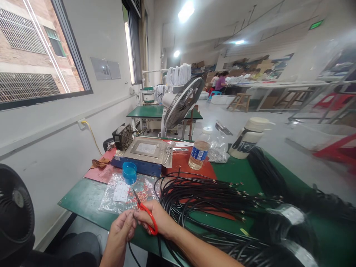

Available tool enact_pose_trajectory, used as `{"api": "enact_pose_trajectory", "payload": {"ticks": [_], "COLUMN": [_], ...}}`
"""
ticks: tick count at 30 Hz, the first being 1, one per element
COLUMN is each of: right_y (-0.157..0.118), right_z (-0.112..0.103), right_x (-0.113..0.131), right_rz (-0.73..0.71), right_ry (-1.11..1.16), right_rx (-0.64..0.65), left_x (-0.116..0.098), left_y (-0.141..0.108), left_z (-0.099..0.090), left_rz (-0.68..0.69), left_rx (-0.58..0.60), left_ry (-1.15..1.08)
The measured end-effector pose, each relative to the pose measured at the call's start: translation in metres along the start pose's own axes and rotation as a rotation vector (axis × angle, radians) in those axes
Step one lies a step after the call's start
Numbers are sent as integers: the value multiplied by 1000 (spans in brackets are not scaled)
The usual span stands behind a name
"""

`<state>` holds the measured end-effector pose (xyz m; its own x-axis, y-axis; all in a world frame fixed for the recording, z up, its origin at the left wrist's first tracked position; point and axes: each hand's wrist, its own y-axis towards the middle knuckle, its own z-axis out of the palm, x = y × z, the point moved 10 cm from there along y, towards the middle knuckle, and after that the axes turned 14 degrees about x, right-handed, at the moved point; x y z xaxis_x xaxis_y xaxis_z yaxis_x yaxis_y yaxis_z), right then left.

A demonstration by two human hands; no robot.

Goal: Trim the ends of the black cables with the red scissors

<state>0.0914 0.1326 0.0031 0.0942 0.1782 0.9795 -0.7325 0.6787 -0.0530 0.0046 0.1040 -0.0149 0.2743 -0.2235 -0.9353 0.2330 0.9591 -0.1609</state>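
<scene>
My left hand (121,229), at the lower middle, is closed in a pinch on a thin black cable (134,255) that hangs down below it. Beside it, my right hand (160,218) holds red-handled scissors (154,227) against the palm, their dark blades pointing up and away. The thumb and fingers of the right hand meet the left fingertips, hiding the cable's end. A clear plastic bag (109,200) with small reddish bits lies just beyond both hands. To the right spreads a bundle of black cables (191,196) with stripped, coppery ends.
A blue plastic cup (129,174) stands on the bag. Behind it are a metal-topped heating unit (164,155) and a small fan (124,137). A bottle of liquid (198,152), a cream jug (244,139) and wrapped cable coils (294,226) occupy the green table (80,196).
</scene>
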Motion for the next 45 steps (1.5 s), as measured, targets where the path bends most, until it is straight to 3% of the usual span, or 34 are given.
{"api": "enact_pose_trajectory", "payload": {"ticks": [3, 8, 16, 27, 37, 45], "right_y": [0, -4, -3, -3, -1, -2], "right_z": [-3, -21, -11, -14, -14, -10], "right_x": [-2, 4, 12, 4, -1, 5], "right_rz": [2, -82, -120, -85, -72, -101], "right_ry": [38, 168, 169, 137, 135, 138], "right_rx": [-23, -208, -115, -178, -156, -122], "left_x": [0, -3, -5, -1, 4, 9], "left_y": [0, -1, -1, -1, -2, -2], "left_z": [-1, 6, 10, -1, -3, 4], "left_rz": [-1, -3, -12, 40, 31, -7], "left_rx": [-15, 8, 2, -94, -96, -23], "left_ry": [-33, -52, -43, -57, -117, -179]}}
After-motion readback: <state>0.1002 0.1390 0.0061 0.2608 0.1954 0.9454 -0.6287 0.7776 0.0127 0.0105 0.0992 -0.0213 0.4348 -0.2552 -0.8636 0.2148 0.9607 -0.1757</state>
